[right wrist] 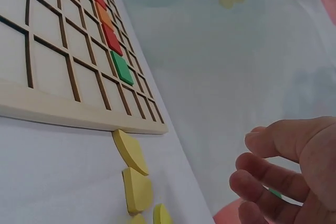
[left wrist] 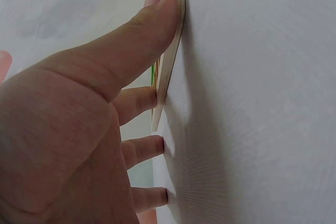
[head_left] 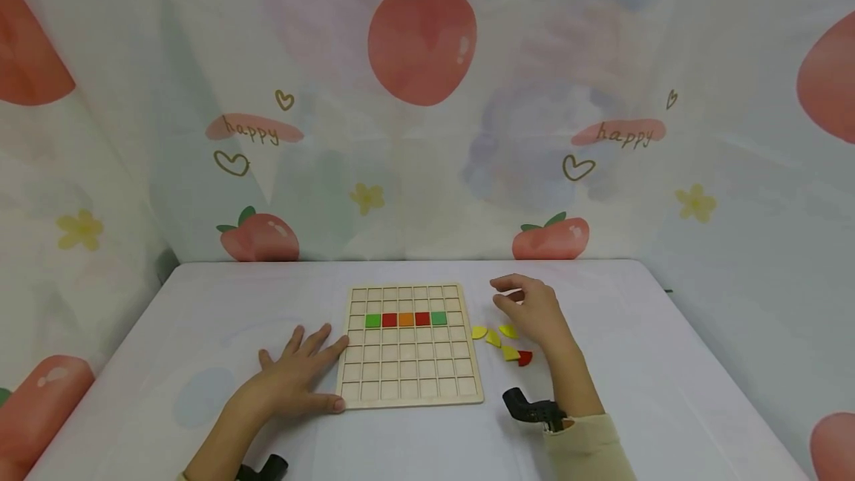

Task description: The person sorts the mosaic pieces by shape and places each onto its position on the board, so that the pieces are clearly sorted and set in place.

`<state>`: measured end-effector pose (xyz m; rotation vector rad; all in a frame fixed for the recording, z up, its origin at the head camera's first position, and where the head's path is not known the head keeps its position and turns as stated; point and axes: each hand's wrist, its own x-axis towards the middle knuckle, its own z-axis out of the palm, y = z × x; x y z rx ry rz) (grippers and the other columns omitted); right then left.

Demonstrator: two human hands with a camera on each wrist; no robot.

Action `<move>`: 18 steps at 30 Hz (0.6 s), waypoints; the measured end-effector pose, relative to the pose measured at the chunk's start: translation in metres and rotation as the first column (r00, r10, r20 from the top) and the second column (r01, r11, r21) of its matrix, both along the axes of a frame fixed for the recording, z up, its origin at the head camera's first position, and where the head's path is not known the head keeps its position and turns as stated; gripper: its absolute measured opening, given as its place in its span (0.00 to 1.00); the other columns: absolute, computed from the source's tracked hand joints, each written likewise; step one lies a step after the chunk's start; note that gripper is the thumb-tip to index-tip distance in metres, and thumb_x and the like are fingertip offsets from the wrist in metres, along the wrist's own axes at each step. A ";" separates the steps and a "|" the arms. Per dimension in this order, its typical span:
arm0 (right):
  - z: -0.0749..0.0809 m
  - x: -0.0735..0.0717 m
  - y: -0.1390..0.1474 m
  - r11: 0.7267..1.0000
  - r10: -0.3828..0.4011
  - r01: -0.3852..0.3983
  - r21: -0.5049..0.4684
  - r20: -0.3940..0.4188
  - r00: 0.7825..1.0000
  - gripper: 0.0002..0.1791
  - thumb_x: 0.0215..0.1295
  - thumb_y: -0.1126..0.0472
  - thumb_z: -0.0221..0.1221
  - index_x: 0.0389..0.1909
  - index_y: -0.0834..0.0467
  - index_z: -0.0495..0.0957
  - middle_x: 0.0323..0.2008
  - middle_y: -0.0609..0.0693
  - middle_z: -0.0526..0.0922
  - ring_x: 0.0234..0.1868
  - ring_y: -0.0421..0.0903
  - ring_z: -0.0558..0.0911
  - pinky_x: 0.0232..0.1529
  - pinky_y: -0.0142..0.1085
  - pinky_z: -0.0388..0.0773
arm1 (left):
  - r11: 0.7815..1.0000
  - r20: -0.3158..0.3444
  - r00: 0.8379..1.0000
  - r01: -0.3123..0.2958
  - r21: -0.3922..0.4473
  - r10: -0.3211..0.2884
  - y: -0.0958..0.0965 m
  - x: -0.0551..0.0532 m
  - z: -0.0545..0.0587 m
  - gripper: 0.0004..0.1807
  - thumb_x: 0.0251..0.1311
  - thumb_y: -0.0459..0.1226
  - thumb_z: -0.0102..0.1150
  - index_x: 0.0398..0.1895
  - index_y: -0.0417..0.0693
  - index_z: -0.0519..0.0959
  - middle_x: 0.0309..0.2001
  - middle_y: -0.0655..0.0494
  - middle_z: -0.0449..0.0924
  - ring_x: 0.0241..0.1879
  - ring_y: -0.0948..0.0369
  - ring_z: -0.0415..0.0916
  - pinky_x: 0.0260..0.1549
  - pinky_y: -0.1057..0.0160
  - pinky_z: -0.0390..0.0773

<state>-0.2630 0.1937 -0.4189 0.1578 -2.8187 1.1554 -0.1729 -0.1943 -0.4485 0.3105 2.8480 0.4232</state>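
Observation:
A wooden grid board (head_left: 409,404) lies flat on the table. Coloured squares fill part of one upper row: a light green one (head_left: 372,321) at left, red and orange (head_left: 406,319) ones in the middle, a darker green one (right wrist: 122,67) at right. My left hand (head_left: 294,377) has its fingers spread, the thumb and a fingertip touching the board's left edge. To the right of the board, my right hand (head_left: 532,308) hovers with loosely bent fingers, thumb apart from them, holding nothing. Several yellow pieces (head_left: 493,338) and a red piece (head_left: 525,358) lie below and left of it.
A white cloth (head_left: 414,444) covers the table. Behind it hangs a printed backdrop (head_left: 427,191) with fruit and flowers. Black wrist camera mounts (head_left: 534,407) sit at both wrists, the right one low over the table near the loose pieces.

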 end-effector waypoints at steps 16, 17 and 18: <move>0.013 0.006 0.046 0.997 -0.051 0.049 -0.051 -0.035 0.998 0.17 0.71 0.55 0.59 0.59 0.54 0.80 0.55 0.55 0.83 0.52 0.55 0.80 0.44 0.42 0.80 | 1.000 0.006 1.000 0.011 0.008 -0.012 -0.002 0.001 0.003 0.56 0.41 0.69 0.68 0.77 0.65 0.60 0.79 0.49 0.49 0.76 0.31 0.38 0.50 0.12 0.39; 0.013 0.007 0.050 0.998 -0.054 0.052 -0.042 -0.035 0.998 0.17 0.71 0.55 0.58 0.58 0.54 0.80 0.55 0.55 0.83 0.52 0.55 0.80 0.44 0.43 0.80 | 1.000 0.003 1.000 0.014 0.008 -0.014 -0.001 0.001 0.003 0.56 0.41 0.69 0.68 0.77 0.66 0.60 0.79 0.49 0.49 0.76 0.31 0.38 0.50 0.12 0.39; 0.015 0.008 0.054 0.998 -0.055 0.054 -0.032 -0.036 0.998 0.17 0.72 0.56 0.58 0.59 0.54 0.80 0.55 0.56 0.83 0.52 0.56 0.80 0.44 0.42 0.80 | 1.000 0.002 1.000 0.015 0.010 -0.015 -0.001 0.000 0.002 0.56 0.41 0.69 0.68 0.77 0.65 0.60 0.79 0.49 0.49 0.76 0.31 0.38 0.50 0.12 0.39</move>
